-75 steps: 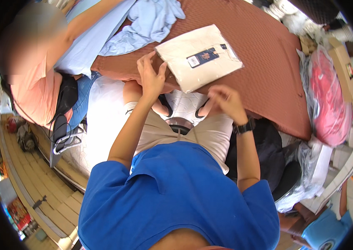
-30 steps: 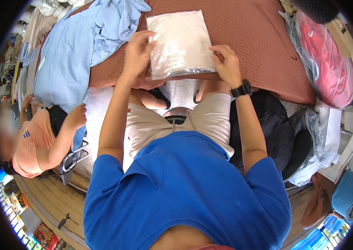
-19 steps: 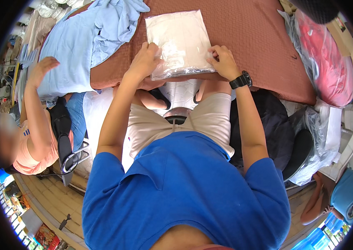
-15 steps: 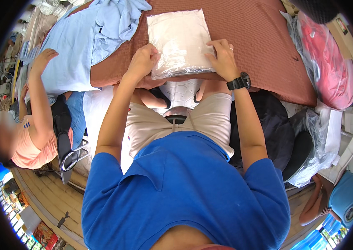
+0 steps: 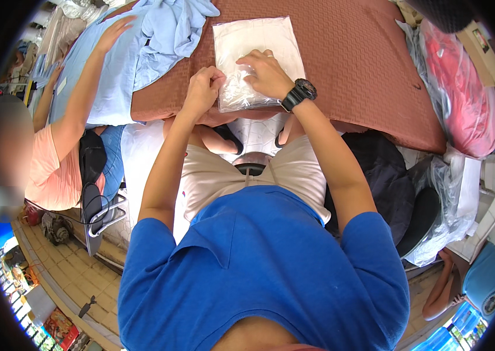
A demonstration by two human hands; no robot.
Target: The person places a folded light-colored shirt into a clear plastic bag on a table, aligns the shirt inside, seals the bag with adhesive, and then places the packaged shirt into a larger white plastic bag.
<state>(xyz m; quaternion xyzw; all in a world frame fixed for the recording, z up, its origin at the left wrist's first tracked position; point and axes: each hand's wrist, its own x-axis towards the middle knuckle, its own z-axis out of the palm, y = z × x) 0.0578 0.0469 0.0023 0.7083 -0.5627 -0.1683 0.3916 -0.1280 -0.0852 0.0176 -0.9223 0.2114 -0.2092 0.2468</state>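
Observation:
A flat, folded white cloth in a clear plastic bag point(image 5: 259, 41) lies on the brown textured cover of the table. At the bag's left edge is my left hand point(image 5: 203, 92), its thumb and fingers pinched together on the plastic. My right hand point(image 5: 266, 75) rests over the middle of the bag with its fingers apart and a little bent, hiding part of the cloth. A black watch point(image 5: 300, 95) is on my right wrist.
Light blue cloth point(image 5: 168, 41) is heaped at the table's left, where a co-worker in a peach shirt point(image 5: 54, 169) reaches over it. Red material in clear plastic point(image 5: 458, 88) lies at the right. A black cloth point(image 5: 370, 175) hangs near my right knee.
My right hand has moved left from the bag's right edge onto its middle. My left hand stays at the left edge. The co-worker's arm has reached farther over the blue cloth.

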